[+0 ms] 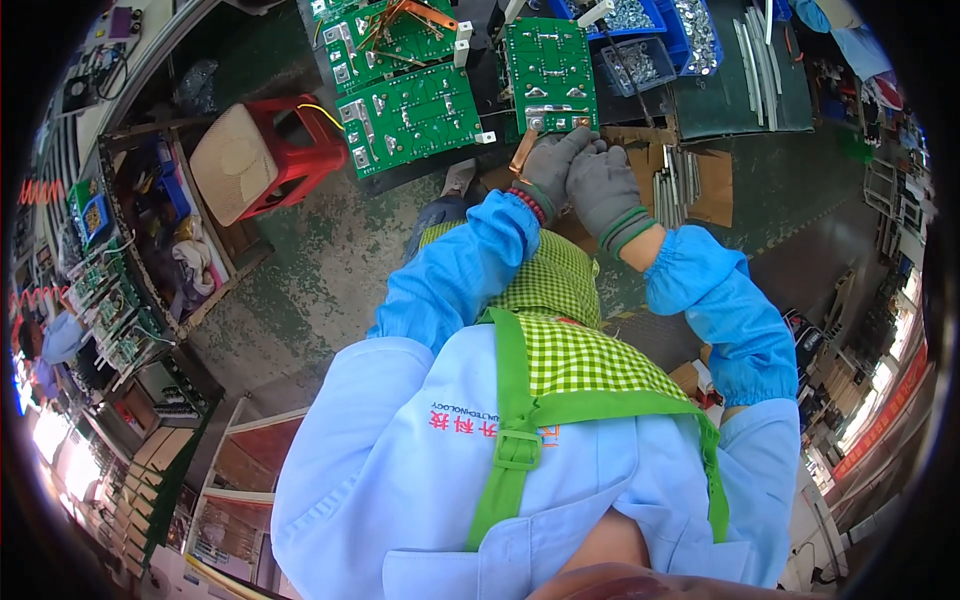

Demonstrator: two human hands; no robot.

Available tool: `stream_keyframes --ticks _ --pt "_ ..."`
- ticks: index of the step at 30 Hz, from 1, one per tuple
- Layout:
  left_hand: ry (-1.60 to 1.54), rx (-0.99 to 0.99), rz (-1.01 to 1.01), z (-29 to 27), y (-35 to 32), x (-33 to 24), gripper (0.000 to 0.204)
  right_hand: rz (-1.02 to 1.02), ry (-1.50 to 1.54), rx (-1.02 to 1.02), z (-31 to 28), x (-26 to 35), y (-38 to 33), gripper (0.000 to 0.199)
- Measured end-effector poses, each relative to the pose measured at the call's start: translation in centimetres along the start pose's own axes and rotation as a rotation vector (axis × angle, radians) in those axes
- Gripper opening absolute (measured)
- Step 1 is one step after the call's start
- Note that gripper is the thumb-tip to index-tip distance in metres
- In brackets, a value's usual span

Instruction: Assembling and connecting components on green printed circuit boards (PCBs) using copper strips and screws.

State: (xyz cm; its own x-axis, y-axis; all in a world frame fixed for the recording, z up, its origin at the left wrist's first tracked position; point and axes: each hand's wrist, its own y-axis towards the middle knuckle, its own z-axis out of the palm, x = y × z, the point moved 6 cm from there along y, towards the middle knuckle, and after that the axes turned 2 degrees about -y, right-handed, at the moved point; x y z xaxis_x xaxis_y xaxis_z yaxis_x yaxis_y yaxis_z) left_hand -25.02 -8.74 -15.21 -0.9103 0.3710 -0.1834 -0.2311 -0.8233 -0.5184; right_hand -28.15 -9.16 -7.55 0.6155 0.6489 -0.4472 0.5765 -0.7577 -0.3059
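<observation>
Workbench: green circuit board (549,72), copper strip (524,151)

Both forearms reach forward from the body, sleeved in blue, and converge so that the hands meet side by side. The left hand (551,160), in a grey glove, is curled with its fingers bent inward. The right hand (598,185), gloved alike, presses against it, knuckles up and fingers folded. Both wrists are bent slightly toward each other.

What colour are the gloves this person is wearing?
Grey, with green-striped cuffs, on both the left hand and right hand; head view.
</observation>
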Motion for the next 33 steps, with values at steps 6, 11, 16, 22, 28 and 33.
stream_keyframes --ticks 6,11,16,22,28,33 --pt "0.203 -0.06 0.174 -2.3 1.3 0.0 0.026 -0.139 0.443 -0.323 -8.9 -6.4 0.0 0.026" --pt "0.137 -0.096 0.186 0.8 0.7 -0.3 0.025 0.347 0.57 0.025 7.3 -19.4 6.3 0.031" --pt "0.164 -0.219 0.216 0.7 0.1 -0.1 0.026 0.21 0.585 0.142 14.3 -18.8 11.4 0.035" --pt "0.26 -0.244 0.198 1.4 -1.1 -1.1 0.025 0.285 0.311 0.446 13.7 -16.9 14.9 0.037" --pt "0.208 -0.219 0.168 1.3 -0.2 -0.6 0.023 0.307 0.441 0.304 14.6 -18.2 14.7 0.03" --pt "0.201 -0.236 0.155 1.6 0.2 -0.6 0.026 0.272 0.679 -0.042 13.0 -20.6 14.4 0.017"
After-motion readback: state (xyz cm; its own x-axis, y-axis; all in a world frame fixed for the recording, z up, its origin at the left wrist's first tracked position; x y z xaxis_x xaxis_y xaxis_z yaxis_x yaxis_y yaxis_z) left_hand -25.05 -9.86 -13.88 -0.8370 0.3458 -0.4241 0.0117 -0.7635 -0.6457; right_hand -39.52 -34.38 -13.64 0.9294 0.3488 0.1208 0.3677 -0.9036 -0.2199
